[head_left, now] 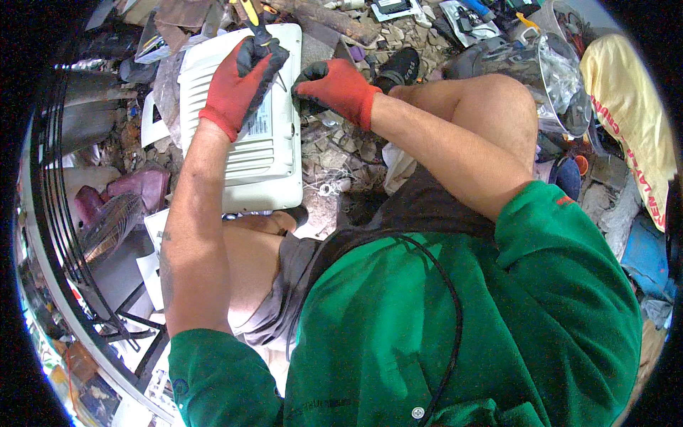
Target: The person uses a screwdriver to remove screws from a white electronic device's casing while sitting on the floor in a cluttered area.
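Observation:
A white plastic casing [267,164] with ribbed vents and a pale label lies across my left knee. My left hand [242,82], in a red and black glove, is closed round a tool with a yellow and black handle [250,13] and rests on the casing's upper part. My right hand [334,87], gloved the same way, grips the casing's right edge with its fingers curled down. My bare forearms and green sleeves fill the lower picture.
Rubble and scrap cover the ground [341,153]. A black wire fan guard [50,178] curves along the left, with a small fan [107,228] beside it. A clear plastic container [562,78] and a yellow sack [633,114] lie at the right. A black shoe [398,67] sits beyond my right hand.

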The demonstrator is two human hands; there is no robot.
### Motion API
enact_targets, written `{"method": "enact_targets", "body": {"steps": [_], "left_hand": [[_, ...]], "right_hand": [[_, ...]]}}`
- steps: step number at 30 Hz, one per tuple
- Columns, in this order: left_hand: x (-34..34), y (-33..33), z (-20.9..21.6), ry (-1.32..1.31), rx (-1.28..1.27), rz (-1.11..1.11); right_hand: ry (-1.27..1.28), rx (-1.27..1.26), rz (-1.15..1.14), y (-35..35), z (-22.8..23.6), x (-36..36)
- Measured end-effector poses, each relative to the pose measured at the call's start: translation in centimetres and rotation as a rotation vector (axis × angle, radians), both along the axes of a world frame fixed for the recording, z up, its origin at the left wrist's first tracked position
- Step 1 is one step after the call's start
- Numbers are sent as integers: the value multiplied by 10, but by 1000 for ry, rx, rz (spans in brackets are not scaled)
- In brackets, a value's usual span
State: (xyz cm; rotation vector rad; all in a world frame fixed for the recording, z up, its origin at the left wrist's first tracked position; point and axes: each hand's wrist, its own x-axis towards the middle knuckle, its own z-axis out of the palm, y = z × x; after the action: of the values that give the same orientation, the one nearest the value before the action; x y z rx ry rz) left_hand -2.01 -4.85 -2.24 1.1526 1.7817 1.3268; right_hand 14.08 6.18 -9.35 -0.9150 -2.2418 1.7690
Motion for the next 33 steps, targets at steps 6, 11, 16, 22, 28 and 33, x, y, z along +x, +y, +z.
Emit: {"method": "enact_targets", "body": {"steps": [6, 11, 16, 22, 28, 33], "left_hand": [[10, 8, 18, 196, -138, -23], [9, 1, 12, 411, -136, 23], [9, -1, 9, 383, -84, 28], [6, -5, -2, 376, 0, 78], [7, -1, 6, 256, -3, 98], [11, -2, 17, 209, 24, 95]], "right_hand": [[-16, 61, 251, 27, 22, 10], [131, 629, 371, 14, 46, 12], [136, 527, 339, 14, 36, 14], [190, 358, 288, 12, 31, 3], [259, -63, 14, 14, 7, 6], [647, -295, -170, 39, 79, 13]]}}
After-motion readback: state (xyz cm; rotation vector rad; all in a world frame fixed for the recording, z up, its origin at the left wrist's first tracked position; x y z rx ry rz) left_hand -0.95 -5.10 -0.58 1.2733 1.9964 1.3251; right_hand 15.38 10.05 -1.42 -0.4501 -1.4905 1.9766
